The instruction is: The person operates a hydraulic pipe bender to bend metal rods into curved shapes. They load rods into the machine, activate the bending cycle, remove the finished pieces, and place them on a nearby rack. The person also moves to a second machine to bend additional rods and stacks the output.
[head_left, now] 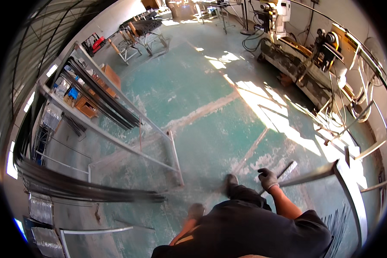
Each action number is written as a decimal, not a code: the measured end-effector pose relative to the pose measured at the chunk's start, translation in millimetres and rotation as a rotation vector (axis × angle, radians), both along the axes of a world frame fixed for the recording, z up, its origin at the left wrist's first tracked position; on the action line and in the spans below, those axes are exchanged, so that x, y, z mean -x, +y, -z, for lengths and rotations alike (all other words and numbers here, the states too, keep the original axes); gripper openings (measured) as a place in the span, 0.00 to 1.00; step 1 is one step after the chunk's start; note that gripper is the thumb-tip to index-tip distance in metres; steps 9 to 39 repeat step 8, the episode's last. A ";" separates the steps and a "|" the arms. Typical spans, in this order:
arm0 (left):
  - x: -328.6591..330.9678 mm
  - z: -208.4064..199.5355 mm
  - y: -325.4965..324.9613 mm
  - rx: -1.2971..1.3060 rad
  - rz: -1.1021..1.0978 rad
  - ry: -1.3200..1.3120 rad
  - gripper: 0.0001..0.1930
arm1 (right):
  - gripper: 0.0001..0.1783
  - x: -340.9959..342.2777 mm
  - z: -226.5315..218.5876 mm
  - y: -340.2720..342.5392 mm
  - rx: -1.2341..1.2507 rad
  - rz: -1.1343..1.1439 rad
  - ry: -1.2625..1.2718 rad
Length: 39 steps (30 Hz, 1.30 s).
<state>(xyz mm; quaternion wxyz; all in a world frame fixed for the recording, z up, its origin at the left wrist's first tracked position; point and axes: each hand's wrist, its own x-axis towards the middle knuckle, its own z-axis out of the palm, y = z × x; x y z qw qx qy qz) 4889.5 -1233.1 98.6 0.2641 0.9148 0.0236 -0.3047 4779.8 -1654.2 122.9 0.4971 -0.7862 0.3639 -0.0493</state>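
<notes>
My right hand, in a dark grey glove, is held out in front of my body on the right. Its fingers are loosely bent and a little apart, with nothing visible in them. Behind its wrist runs a dark metal bar with a pale end; whether the hand touches it I cannot tell. My left hand hangs low at my left side, smeared by motion, so its fingers do not show clearly. To its left are the ends of a bundle of long dark rods, with a gap between.
A metal rack frame with long dark bars stands on the left. Close on my right rises a bent metal frame. Machines with hanging cables line the right wall. A red forklift is at the far left.
</notes>
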 end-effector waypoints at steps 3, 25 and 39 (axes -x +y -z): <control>-67.5 18.5 3.5 0.033 0.155 0.073 0.19 | 0.15 -180.5 -81.5 -13.9 -0.037 -0.130 -0.293; -232.6 17.5 -37.1 0.165 -0.029 -0.084 0.22 | 0.13 -407.2 -293.8 -23.3 0.123 -0.524 -0.779; -232.6 17.5 -37.1 0.165 -0.029 -0.084 0.22 | 0.13 -407.2 -293.8 -23.3 0.123 -0.524 -0.779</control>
